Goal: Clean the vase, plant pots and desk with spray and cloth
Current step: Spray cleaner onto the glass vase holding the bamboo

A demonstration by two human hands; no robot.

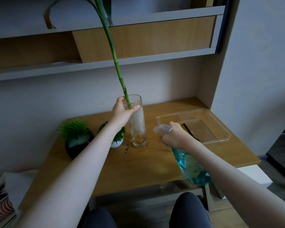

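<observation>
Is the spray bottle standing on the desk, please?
No, the right hand holds the spray bottle up above the desk.

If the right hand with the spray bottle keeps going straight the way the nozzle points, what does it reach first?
Most likely the glass vase: the right hand aims the spray bottle nozzle left at its lower half, with nothing visible between. Depth is hard to judge from one view.
</observation>
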